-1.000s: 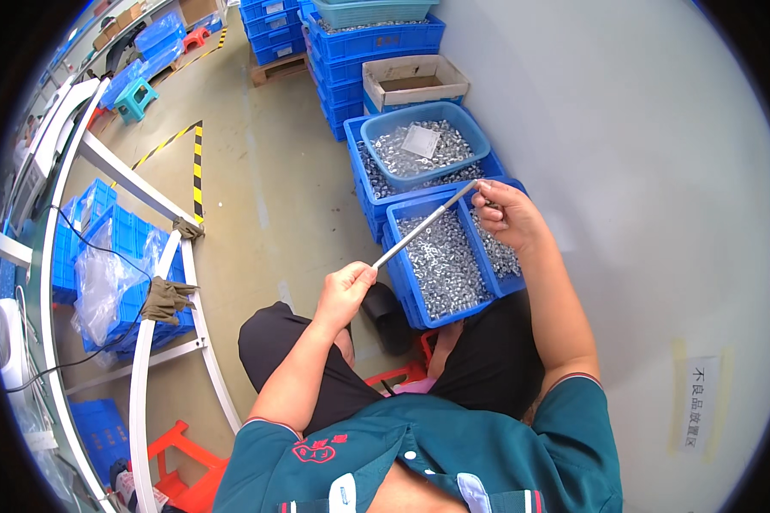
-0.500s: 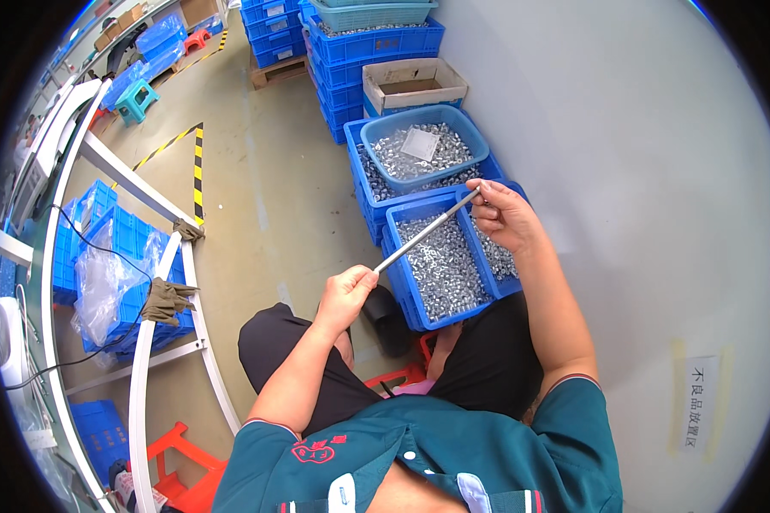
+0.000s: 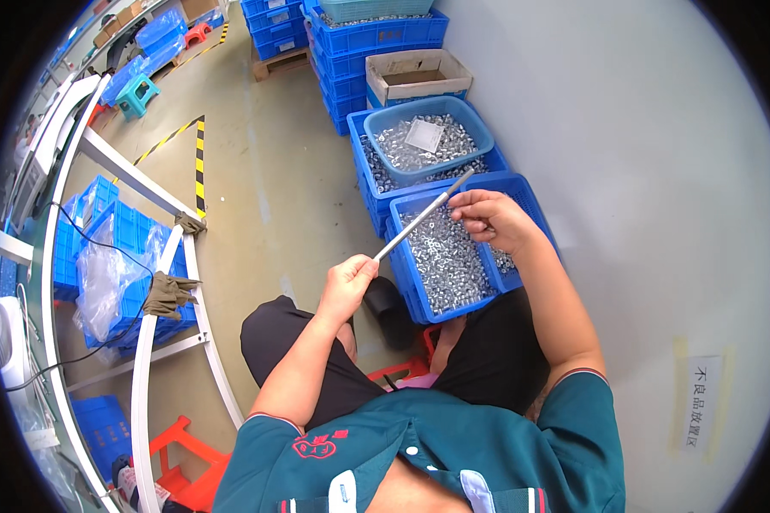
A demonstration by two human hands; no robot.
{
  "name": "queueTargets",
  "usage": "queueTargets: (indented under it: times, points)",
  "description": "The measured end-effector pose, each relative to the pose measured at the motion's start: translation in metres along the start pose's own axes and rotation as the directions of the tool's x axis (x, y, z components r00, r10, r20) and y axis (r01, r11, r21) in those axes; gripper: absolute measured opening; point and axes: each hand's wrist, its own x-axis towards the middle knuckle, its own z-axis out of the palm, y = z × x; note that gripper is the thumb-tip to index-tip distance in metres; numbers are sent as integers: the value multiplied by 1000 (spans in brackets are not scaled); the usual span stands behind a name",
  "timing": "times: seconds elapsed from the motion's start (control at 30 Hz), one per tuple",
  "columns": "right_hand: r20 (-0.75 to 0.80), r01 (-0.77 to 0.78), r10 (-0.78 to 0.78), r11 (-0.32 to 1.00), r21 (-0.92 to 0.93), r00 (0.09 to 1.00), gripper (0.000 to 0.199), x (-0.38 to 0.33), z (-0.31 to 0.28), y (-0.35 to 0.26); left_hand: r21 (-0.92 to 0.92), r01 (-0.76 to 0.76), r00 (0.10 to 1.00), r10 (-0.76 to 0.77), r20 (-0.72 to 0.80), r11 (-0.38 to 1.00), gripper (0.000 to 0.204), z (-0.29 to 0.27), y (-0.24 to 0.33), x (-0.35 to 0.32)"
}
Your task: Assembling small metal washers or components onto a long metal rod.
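A thin metal rod [image 3: 415, 229] slants up and to the right over the bins. My left hand [image 3: 348, 286] is closed round its lower end. The rod's upper end stands free, and a slightly thicker stretch shows just below it. My right hand [image 3: 496, 224] is beside that upper part, its fingers loosely bent and apart; whether a fingertip touches the rod I cannot tell. Beneath both hands is a divided blue bin [image 3: 399, 295] full of small shiny metal parts [image 3: 453, 269]. Beyond it, a light-blue basket [image 3: 369, 137] holds similar parts and a pale square card [image 3: 423, 135].
Blue crates [image 3: 385, 38] and an open carton [image 3: 419, 77] stand farther back along the grey wall [image 3: 642, 197]. At left is a white-framed bench [image 3: 141, 402] with a cloth [image 3: 171, 295] tied on. A red stool [image 3: 188, 453] and bagged blue crates [image 3: 120, 274] are there too.
My right hand has come off the rod's tip and moved slightly down and left beside it. The tip now shows bare. My left hand keeps its hold, with the rod raised a little.
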Motion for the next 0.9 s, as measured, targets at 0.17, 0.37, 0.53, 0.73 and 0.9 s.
queueTargets:
  times: [0.17,0.37,0.53,0.73,0.9]
  points:
    - [-89,184,-174,975,123,981,16,0,-21,-8,20,16,1000,-17,23,1000,26,0,7,-4]
    - [-240,261,-189,913,314,952,20,5,-31,-8,56,7,999,-9,39,998,26,1,-1,-5]
    - [-158,255,-213,908,332,964,18,4,-29,-5,92,-9,998,4,59,996,25,5,1,-7]
    - [-104,258,-238,926,274,966,14,4,-16,-3,83,-14,999,11,37,996,25,6,-7,-6]
    - [-143,210,-229,968,-136,963,15,0,-15,-11,227,-2,1000,3,-4,974,25,3,2,-7]
